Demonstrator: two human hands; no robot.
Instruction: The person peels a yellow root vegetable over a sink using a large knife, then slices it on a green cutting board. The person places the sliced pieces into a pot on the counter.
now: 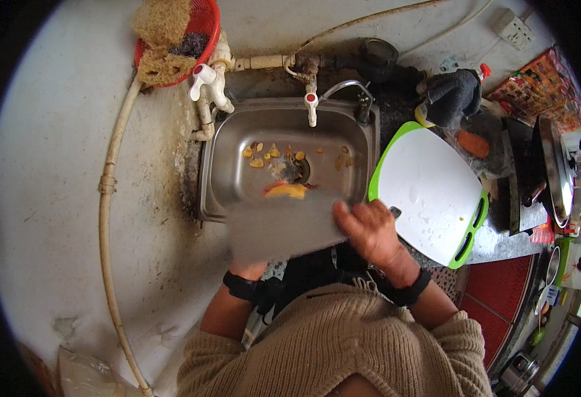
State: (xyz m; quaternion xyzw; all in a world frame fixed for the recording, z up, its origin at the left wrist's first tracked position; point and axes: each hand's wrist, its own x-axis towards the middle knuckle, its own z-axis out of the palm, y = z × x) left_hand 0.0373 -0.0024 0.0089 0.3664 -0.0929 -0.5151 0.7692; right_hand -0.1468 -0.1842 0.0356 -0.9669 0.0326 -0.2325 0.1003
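My right hand point(372, 228) grips the end of a broad, flat grey blade point(280, 223), which looks like a cleaver and is blurred by motion. The blade spans the front edge of a stainless-steel sink point(370, 149). Behind it, most of my left hand point(250, 268) is hidden; only the part by the wrist shows. At the blade's far edge, a yellow and red piece point(285, 190) appears over the basin. Several yellow-brown scraps point(256, 162) lie on the sink floor, some around the drain point(300, 171).
A white cutting board with a green rim point(429, 188) lies right of the sink, wet with drops. Beyond it are a dark cloth point(454, 97), an orange piece point(473, 144) and a lidded pan point(551, 173). Taps point(311, 106) overhang the basin; a red basket point(213, 30) hangs upper left.
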